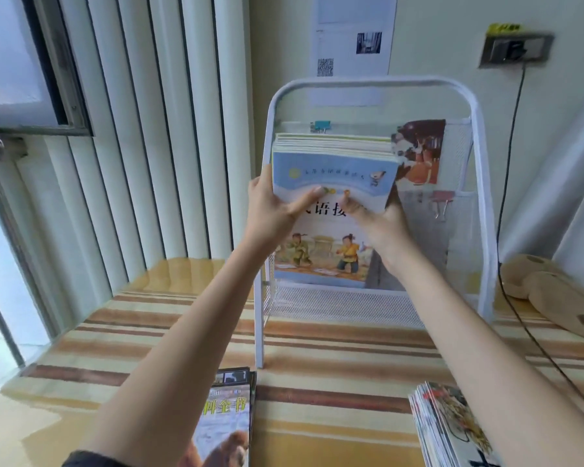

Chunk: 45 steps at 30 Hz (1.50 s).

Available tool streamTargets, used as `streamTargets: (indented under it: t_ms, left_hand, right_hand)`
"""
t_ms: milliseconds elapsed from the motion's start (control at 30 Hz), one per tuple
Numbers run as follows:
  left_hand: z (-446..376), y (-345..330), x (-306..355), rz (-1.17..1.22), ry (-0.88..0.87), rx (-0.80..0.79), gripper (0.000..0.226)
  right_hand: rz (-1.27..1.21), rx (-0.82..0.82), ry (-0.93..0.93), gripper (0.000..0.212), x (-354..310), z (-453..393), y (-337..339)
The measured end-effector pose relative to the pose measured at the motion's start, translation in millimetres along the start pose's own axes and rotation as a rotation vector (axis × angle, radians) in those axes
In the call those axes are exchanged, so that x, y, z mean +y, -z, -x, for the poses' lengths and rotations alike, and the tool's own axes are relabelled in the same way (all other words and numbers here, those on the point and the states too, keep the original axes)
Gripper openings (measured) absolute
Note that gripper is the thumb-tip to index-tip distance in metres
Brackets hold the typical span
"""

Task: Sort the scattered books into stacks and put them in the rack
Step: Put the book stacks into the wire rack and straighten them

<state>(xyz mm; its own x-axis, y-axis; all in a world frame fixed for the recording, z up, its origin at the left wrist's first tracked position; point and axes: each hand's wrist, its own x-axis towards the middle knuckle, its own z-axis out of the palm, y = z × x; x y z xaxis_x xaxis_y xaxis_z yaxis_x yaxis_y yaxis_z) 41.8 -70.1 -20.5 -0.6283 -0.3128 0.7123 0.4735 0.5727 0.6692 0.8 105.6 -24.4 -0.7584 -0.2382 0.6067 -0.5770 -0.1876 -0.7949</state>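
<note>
A stack of thin blue-covered books [334, 163] is held up in front of the white wire rack [482, 183], at its upper tier. My left hand [273, 210] grips the stack's left lower edge, thumb on the cover. My right hand [378, 224] grips its lower right part from below, thumb on top. Behind and below the stack, a picture book with two children on its cover [321, 257] stands in the rack. Another book with a brown picture [418, 153] stands in the rack's upper right.
The rack stands on a striped cloth [334, 338]. A stack of books with a camel cover [223, 423] lies near me in the middle, another stack [452, 426] to the right. A plush toy [553, 291] and a black cable [509, 197] are at the right; window blinds at the left.
</note>
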Motion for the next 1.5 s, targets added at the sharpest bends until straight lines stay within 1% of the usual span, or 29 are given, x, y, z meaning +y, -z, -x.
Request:
streamTargets:
  t_ms: [67,100,133,167,200,267,300,333,400,500,567,600,667,700,733,800,867,900,967,1100,1133,1167,1233,1267,1300,1333,1400,1467,1500]
  left_hand:
    - [14,0,-19,-0.186,-0.017,0.011,0.086]
    - [18,-1,-26,-0.286,-0.062,0.023,0.092]
    - [21,-2,-30,-0.349,-0.101,0.033,0.094]
    - [21,-2,-32,-0.379,-0.121,0.042,0.093]
    - [20,-2,-32,-0.388,-0.134,0.048,0.091]
    - [18,-2,-32,-0.337,-0.141,0.065,0.098]
    - [18,-1,-30,-0.281,-0.117,0.072,0.103]
    - [18,2,-26,-0.220,-0.086,0.085,0.107]
    - [14,9,-21,-0.211,-0.078,0.117,0.103]
    - [7,14,-14,-0.460,-0.241,0.051,0.070]
    - [7,16,-10,-0.463,-0.264,0.006,0.056]
    - [6,18,-9,-0.441,-0.264,-0.004,0.051]
    - [3,22,-8,-0.448,-0.278,-0.035,0.050]
    - [1,23,-8,-0.476,-0.298,-0.052,0.051]
    - [-1,23,-8,-0.514,-0.317,-0.057,0.053]
    - [-2,21,-10,-0.629,-0.347,-0.006,0.051]
    - [-2,18,-14,-0.723,-0.373,0.086,0.049]
    - [-1,18,-15,-0.726,-0.365,0.100,0.050]
    - [-3,18,-16,-0.700,-0.328,0.069,0.052]
    - [-6,19,-15,-0.700,-0.230,-0.053,0.047]
    - [-6,21,-14,-0.635,-0.181,-0.103,0.045]
    - [-2,23,-12,-0.518,-0.118,-0.155,0.049]
    - [15,32,-9,-0.244,-0.009,-0.216,0.075]
    - [31,37,-10,-0.203,0.012,-0.218,0.086]
    - [50,42,-13,-0.223,0.030,-0.210,0.092]
    - [70,47,-20,-0.271,0.065,-0.195,0.093]
    - [115,62,-37,-0.448,0.217,-0.194,0.088]
    - [158,83,-54,-0.713,0.480,-0.276,0.085]
    - [179,93,-59,-0.810,0.632,-0.309,0.085]
  right_hand:
    - [0.018,-0.026,-0.061,0.089,27,9,-4]
    - [0.031,-0.037,-0.085,0.094,40,15,-5]
    - [0.047,-0.036,-0.109,0.092,50,19,-6]
    - [0.054,-0.028,-0.131,0.085,57,22,-7]
    - [0.056,-0.016,-0.138,0.072,60,23,-8]
    - [0.084,-0.041,-0.113,0.044,60,23,-11]
    - [0.136,-0.072,-0.098,0.038,57,21,-13]
    - [0.208,-0.101,-0.081,0.038,55,19,-15]
    - [0.309,-0.105,-0.061,0.052,56,17,-19]
    - [0.297,-0.024,-0.053,0.071,63,20,-24]
    - [0.309,0.051,-0.067,0.087,63,22,-25]
    - [0.376,0.119,-0.039,0.089,61,21,-23]
    - [0.579,0.317,0.140,0.085,44,16,-15]
    - [0.669,0.382,0.260,0.079,31,11,-12]
    - [0.759,0.392,0.361,0.073,16,5,-11]
    - [1.015,0.279,0.441,0.063,-2,-7,-19]
    - [1.193,0.083,0.394,0.067,0,-14,-29]
    - [1.214,0.011,0.364,0.068,4,-17,-31]
    - [1.220,-0.042,0.347,0.065,11,-21,-29]
    - [1.336,-0.069,0.271,0.056,6,-23,-27]
    - [1.378,-0.047,0.273,0.055,3,-20,-29]
    - [1.401,-0.005,0.320,0.053,0,-12,-31]
    - [1.310,0.123,0.510,0.051,-2,25,-43]
    - [1.200,0.160,0.581,0.049,4,53,-52]
    - [1.101,0.150,0.586,0.050,14,86,-63]
    - [1.040,0.094,0.499,0.054,23,122,-73]
    - [1.002,-0.166,0.103,0.065,36,182,-90]
    - [0.946,-0.412,-0.269,0.068,56,217,-100]
    - [0.907,-0.474,-0.355,0.066,65,228,-104]
